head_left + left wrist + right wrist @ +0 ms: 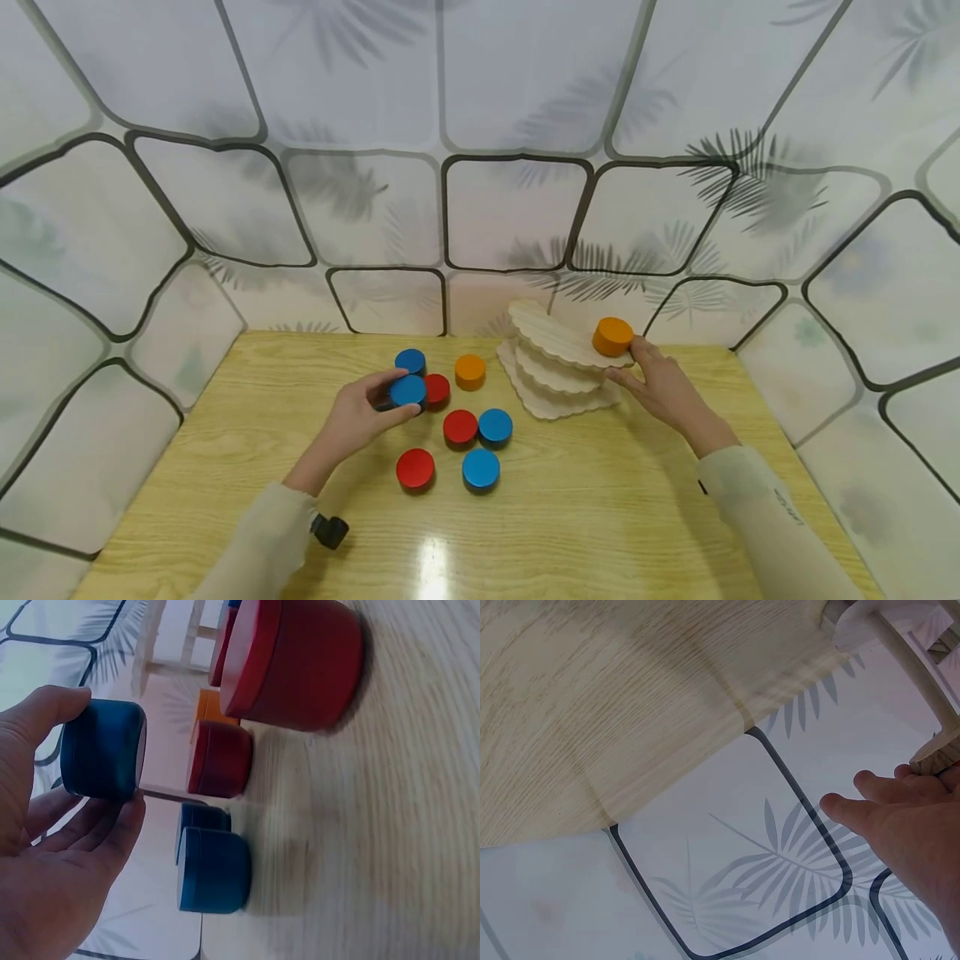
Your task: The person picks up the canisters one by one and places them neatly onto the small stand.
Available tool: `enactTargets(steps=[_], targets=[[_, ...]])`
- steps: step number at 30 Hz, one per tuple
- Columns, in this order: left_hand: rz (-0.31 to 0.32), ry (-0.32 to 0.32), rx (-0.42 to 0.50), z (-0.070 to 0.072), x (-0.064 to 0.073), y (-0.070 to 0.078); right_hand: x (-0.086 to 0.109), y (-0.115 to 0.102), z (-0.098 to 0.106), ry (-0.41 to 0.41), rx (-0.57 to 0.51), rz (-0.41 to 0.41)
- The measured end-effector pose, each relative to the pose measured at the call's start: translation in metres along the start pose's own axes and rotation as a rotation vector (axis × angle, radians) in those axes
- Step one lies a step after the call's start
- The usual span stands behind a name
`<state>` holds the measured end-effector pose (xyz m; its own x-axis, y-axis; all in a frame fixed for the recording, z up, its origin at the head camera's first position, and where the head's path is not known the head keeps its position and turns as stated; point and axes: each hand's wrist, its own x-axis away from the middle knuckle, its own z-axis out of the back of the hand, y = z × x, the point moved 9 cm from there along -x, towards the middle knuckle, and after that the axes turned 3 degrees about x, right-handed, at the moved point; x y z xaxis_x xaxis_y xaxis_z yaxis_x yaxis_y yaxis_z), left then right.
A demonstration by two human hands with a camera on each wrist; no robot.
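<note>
In the head view my left hand (367, 412) holds a round blue tin (408, 392) between thumb and fingers, above the tabletop; the left wrist view shows this held tin (101, 750) tipped in the grip. My right hand (667, 392) pinches the right edge of the top tier of a pale wooden stand (551, 333) with three wavy-edged tiers. That top tier slopes down toward the right hand. An orange tin (613, 336) sits on it near the fingers. Part of the stand (937, 754) shows beside the right hand (907, 817) in the right wrist view.
Near the left hand stand a blue tin (410, 360), a red tin (437, 390) and another orange tin (470, 372). More red tins (460, 427) and blue tins (481, 470) stand mid-table. A patterned curtain (517, 217) borders the wooden table (585, 517) behind and at the sides.
</note>
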<state>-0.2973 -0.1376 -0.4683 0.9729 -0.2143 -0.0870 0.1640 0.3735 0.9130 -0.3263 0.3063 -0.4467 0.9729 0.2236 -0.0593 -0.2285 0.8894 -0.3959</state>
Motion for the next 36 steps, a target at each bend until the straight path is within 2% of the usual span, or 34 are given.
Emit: enactTargets(steps=[17, 28, 36], targets=[[-0.011, -0.055, 0.006, -0.034, -0.036, 0.027, 0.002, -0.001, 0.000, 0.010, 0.002, -0.007], [-0.029, -0.083, 0.052, -0.056, -0.061, 0.056, 0.000, -0.001, 0.004, 0.045, 0.026, 0.025], [-0.059, -0.097, 0.020, -0.076, -0.076, 0.074, -0.001, -0.002, 0.002, 0.027, 0.010, 0.015]])
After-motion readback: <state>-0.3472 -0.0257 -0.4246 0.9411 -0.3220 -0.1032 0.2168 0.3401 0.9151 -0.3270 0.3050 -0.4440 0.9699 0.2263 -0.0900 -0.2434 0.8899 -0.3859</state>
